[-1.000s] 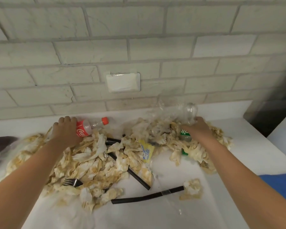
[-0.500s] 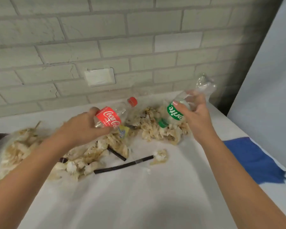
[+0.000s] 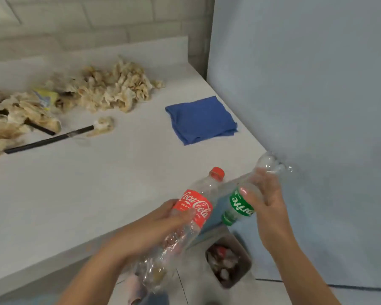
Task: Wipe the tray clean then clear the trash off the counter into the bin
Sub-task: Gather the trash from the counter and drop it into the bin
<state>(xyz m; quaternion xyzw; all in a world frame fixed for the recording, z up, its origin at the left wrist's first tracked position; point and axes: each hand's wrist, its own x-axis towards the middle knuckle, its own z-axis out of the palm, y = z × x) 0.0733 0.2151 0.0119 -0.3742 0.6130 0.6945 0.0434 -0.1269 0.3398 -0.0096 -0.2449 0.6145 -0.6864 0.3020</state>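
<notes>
white counter [image 3: 97, 194] fills the left and centre, with a pale blue wall panel [image 3: 306, 84] on the right. one big heap of crumpled brown-stained paper napkins [image 3: 110, 89] lies at the far left of the counter, with one yellow wrapper [image 3: 45, 96] in it. one folded blue cloth [image 3: 200, 119] lies flat near the counter's right edge, well apart from the heap.

there are two plastic bottles, both off the counter surface and held over its near right corner. the clear coca-cola bottle with red label and red cap [image 3: 194, 208] is in the left hand [image 3: 154, 230], whose fingers are wrapped round the body just below the label, thumb on the label's lower edge. its long axis is diagonal, with the base low toward the person and the cap up and away to the right. the clear sprite bottle with green label and green cap [image 3: 240, 205] is in the right hand [image 3: 266, 201], fingers curled round the clear body above the label, thumb tip at the label edge. its axis is diagonal too but flipped, cap down-left and base up-right near the panel. the two bottles sit just beside each other.

one grey rectangular bin [image 3: 243, 252] stands on the floor below the bottles with trash inside. two black sticks lie by the heap, a long one [image 3: 48, 139] and a short one [image 3: 40, 127]. one small loose napkin wad [image 3: 103, 126] touches the long stick's far end.
</notes>
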